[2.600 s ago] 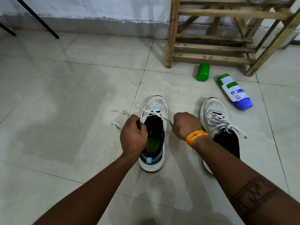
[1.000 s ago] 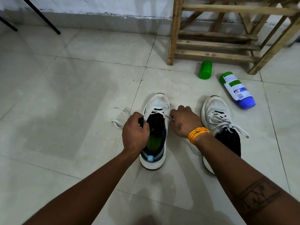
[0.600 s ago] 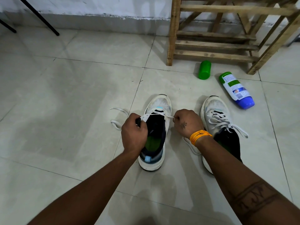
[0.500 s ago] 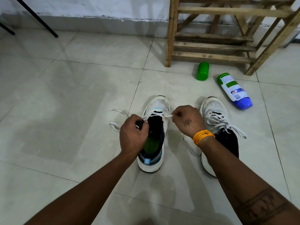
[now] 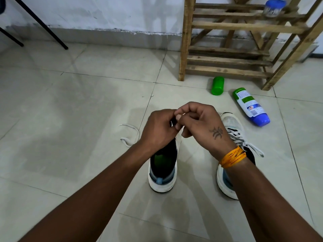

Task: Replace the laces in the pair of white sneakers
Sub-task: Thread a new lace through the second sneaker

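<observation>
Both hands, left point(image 5: 158, 127) and right point(image 5: 201, 123), pinch the lace point(image 5: 180, 132) together above the left sneaker point(image 5: 163, 173) on the floor (its pair point(image 5: 230, 126) sits laced alongside). A slipped pinch could drop the lace end.

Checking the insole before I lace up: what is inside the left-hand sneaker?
Inside the sneaker, a green insole shows against dark lining. The left hand and right hand, pinching the lace, cover its front.
</observation>
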